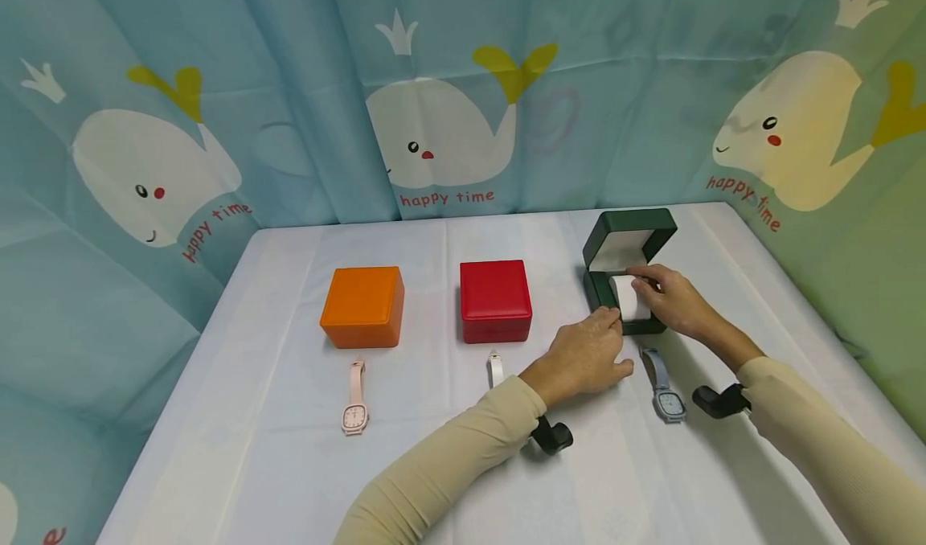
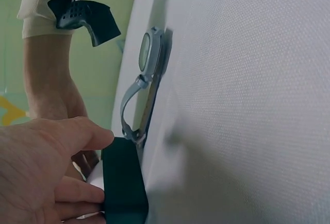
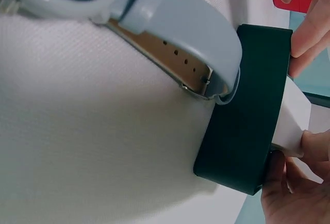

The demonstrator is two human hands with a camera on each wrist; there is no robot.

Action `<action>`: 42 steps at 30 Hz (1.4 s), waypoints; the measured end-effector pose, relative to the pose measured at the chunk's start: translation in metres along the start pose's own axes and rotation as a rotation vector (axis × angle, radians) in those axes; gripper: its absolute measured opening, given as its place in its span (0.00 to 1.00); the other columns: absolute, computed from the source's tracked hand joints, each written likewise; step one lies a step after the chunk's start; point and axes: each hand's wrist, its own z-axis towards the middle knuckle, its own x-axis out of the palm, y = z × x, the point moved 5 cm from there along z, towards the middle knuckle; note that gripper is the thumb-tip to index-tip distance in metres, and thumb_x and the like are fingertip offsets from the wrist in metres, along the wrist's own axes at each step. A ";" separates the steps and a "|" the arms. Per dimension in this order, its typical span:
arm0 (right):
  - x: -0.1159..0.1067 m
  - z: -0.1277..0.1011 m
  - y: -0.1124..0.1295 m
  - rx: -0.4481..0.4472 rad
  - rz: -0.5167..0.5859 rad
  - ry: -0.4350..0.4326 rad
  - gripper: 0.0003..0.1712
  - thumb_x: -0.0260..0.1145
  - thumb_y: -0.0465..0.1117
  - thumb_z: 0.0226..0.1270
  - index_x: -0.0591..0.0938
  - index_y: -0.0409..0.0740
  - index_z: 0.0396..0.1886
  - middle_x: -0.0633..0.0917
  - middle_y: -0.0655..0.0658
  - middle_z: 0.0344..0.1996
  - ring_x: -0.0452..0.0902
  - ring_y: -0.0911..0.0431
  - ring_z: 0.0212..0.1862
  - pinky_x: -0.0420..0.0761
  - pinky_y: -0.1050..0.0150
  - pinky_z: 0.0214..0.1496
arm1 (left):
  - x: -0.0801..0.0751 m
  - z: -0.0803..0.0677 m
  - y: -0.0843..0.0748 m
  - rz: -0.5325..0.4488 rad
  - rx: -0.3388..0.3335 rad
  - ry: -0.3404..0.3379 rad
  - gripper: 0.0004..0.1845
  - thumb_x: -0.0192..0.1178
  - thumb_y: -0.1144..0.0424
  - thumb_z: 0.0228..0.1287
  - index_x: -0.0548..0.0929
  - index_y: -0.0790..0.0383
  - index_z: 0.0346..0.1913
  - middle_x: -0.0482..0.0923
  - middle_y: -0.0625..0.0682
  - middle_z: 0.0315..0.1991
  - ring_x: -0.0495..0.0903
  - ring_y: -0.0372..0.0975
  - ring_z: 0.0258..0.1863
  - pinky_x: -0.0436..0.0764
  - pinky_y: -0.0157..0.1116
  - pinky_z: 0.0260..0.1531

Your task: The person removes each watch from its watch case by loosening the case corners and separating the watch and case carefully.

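Note:
The green watch box (image 1: 599,292) stands with its lid up at the back right, a white watch cushion (image 1: 631,297) in its base. My right hand (image 1: 674,300) pinches the right end of this cushion, as the cushion (image 3: 293,113) also shows in the right wrist view. My left hand (image 1: 584,356) rests its fingertips on the box's near left edge, with the thumb held apart. A blue-grey wristwatch (image 1: 661,388) lies just in front of the box; in the right wrist view its strap (image 3: 191,23) looms close.
A red box (image 1: 495,300) and an orange box (image 1: 362,308), both with lids down, stand to the left. In front of them lie a white watch strap (image 1: 495,368), partly hidden by my left arm, and a pink wristwatch (image 1: 355,404). A whale-print curtain (image 1: 434,127) hangs behind the table.

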 end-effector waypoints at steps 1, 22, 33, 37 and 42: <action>0.000 0.001 0.000 0.003 -0.002 0.001 0.24 0.50 0.37 0.83 0.71 0.22 0.67 0.72 0.22 0.61 0.71 0.32 0.58 0.72 0.34 0.60 | 0.000 0.000 0.000 0.004 -0.001 0.000 0.34 0.52 0.41 0.76 0.70 0.57 0.75 0.60 0.45 0.77 0.55 0.33 0.76 0.69 0.32 0.63; 0.003 0.016 0.001 -0.068 -0.110 -0.132 0.11 0.59 0.29 0.76 0.81 0.21 0.46 0.73 0.30 0.40 0.68 0.42 0.40 0.71 0.50 0.38 | -0.001 0.000 -0.001 0.002 0.001 0.013 0.35 0.52 0.40 0.76 0.68 0.56 0.76 0.58 0.44 0.78 0.53 0.33 0.76 0.68 0.31 0.64; 0.002 0.009 -0.004 -0.067 -0.021 0.093 0.23 0.62 0.36 0.76 0.75 0.22 0.61 0.67 0.33 0.44 0.62 0.43 0.45 0.69 0.54 0.42 | -0.001 -0.001 -0.001 -0.012 -0.019 0.043 0.36 0.54 0.39 0.74 0.68 0.55 0.76 0.58 0.43 0.78 0.52 0.32 0.76 0.69 0.33 0.64; -0.001 0.004 -0.008 -0.041 0.013 0.119 0.26 0.65 0.35 0.74 0.74 0.24 0.65 0.67 0.33 0.48 0.63 0.44 0.46 0.71 0.61 0.42 | -0.001 0.000 -0.002 -0.027 -0.023 0.056 0.36 0.54 0.39 0.74 0.67 0.55 0.77 0.57 0.43 0.78 0.51 0.32 0.77 0.69 0.33 0.64; -0.001 0.002 -0.006 -0.084 -0.001 0.021 0.23 0.70 0.34 0.70 0.78 0.24 0.59 0.71 0.32 0.47 0.67 0.44 0.45 0.75 0.62 0.44 | 0.000 0.000 -0.001 -0.024 -0.024 0.053 0.37 0.54 0.39 0.74 0.67 0.56 0.77 0.56 0.43 0.78 0.51 0.32 0.77 0.70 0.34 0.64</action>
